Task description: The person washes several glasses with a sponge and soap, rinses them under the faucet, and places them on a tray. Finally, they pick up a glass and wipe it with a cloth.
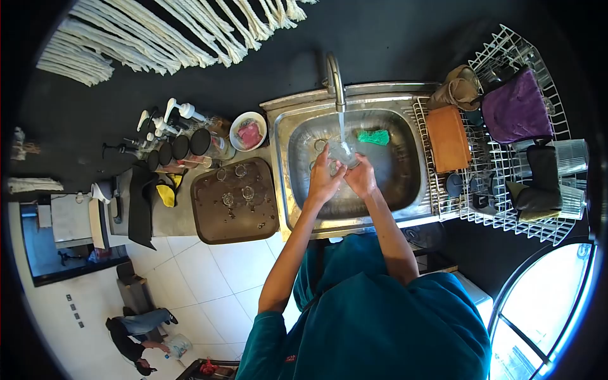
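Observation:
Both my hands are over the sink point(415, 183), under the stream from the faucet point(336, 79). Between them is a clear glass point(342, 154), its exact shape blurred by water. My left hand point(326, 180) grips it from the left, and my right hand point(361, 177) has its fingers around the right side. Behind my right hand, a green scrubbing pad point(373, 137) lies in the basin. Another small clear glass point(320, 145) rests in the sink, just beyond my left fingers.
Left of the sink, a wet brown tray point(209, 229) carries several small glasses, beside a white bowl point(249, 118) holding a pink cloth. Pump bottles point(183, 111) line the wall. On the right, a wire dish rack point(487, 218) bears cloths and glassware. A person point(130, 339) is at lower left.

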`<state>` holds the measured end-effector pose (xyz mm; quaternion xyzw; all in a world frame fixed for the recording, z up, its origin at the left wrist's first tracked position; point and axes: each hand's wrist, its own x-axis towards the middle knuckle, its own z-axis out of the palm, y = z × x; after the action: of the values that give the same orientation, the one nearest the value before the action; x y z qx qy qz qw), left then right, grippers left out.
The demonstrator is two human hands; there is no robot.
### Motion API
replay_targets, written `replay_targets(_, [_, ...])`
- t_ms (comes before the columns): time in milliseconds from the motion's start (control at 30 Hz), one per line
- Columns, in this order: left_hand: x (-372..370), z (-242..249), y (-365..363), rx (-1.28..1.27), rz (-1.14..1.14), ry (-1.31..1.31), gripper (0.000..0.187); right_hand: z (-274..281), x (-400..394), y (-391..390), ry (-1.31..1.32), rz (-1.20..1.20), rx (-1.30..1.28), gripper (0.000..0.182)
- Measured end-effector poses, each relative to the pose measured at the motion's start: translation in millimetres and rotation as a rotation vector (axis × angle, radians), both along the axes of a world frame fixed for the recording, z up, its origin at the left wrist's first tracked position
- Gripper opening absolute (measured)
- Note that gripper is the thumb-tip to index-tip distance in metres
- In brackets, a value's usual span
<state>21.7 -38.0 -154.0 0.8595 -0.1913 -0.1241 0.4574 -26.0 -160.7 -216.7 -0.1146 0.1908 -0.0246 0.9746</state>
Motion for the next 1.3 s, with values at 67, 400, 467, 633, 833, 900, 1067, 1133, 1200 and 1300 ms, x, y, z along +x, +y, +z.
replay_targets(67, [1.8,-8.2,1.3,-0.055,0.000,0.047,0.068,-2.6,-1.5,0.8,0.079,0.034,-0.142,0.041])
replay_targets(400, [-1.3,2.1,2.7,0.008,-0.055,0.056,0.062,-17.4,-3.3,-14.3,0.019,0.194,-0.208,0.046])
replay_targets(467, [-1.2,-0.9,1.6,-0.001,-0.054,0.043,0.063,-5.1,-2.8,-11.5,0.135,0.121,-0.162,0.043])
replay_targets(633, [-1.5,-3.4,0.1,-0.103,-0.030,0.108,0.063,6.9,-6.8,-13.9,0.063,0.112,-0.165,0.039])
replay_targets(833, [-6.3,2.7,-1.1,-0.155,0.065,0.233,0.064,-1.5,-7.8,-14.6,0.088,0.173,-0.635,0.052])
replay_targets(900, [-1.5,-2.1,2.0,-0.129,0.102,0.256,0.066,-5.1,-1.9,-12.9,0.079,0.193,-0.850,0.056])
replay_targets(1067, [6.4,-21.0,15.6,-0.138,0.055,0.262,0.066,-8.9,13.3,-7.9,0.038,0.099,-1.094,0.066])
replay_targets(1133, [4.6,-21.0,17.3,-0.175,0.049,0.258,0.065,-2.1,16.3,-10.6,0.010,0.104,-1.074,0.069])
replay_targets(1200, [2.3,-14.0,16.9,-0.225,0.104,0.313,0.062,-1.3,21.3,-13.9,-0.019,0.108,-1.055,0.071])
replay_targets(1300, [-1.3,4.6,10.5,-0.284,0.109,0.324,0.059,-0.1,25.0,-15.4,-0.015,-0.018,-1.366,0.077])
